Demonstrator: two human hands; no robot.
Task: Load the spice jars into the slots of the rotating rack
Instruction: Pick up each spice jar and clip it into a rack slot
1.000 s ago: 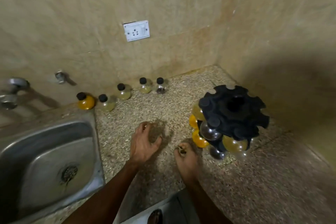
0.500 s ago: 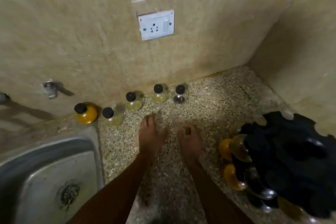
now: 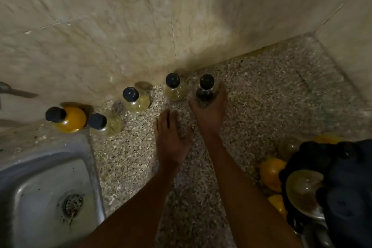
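Five jars are lined along the wall; the dark jar (image 3: 205,92) is cupped by the right hand (image 3: 209,110), while the left hand (image 3: 173,139) is held relaxed. Glass is judged smooth and breakable, best gripped round the belly for the rack (image 3: 342,183).

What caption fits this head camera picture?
Right hand cups the dark spice jar by the wall.

- You have five spice jars in a row along the foot of the wall (image 3: 100,46); the sink (image 3: 40,187) lies left of and before that row.
- Nearest the sink stands one jar (image 3: 69,119), a second (image 3: 105,125) touching its right side.
- Further right stand a third (image 3: 135,99), a fourth (image 3: 174,89) and the last jar (image 3: 205,91).
- Your right hand (image 3: 209,110) cups the last jar from the front.
- Your left hand (image 3: 173,139) lies before the fourth jar, apart from it.
- The rotating rack (image 3: 338,187), with jars in its slots, stands far right of the sink.
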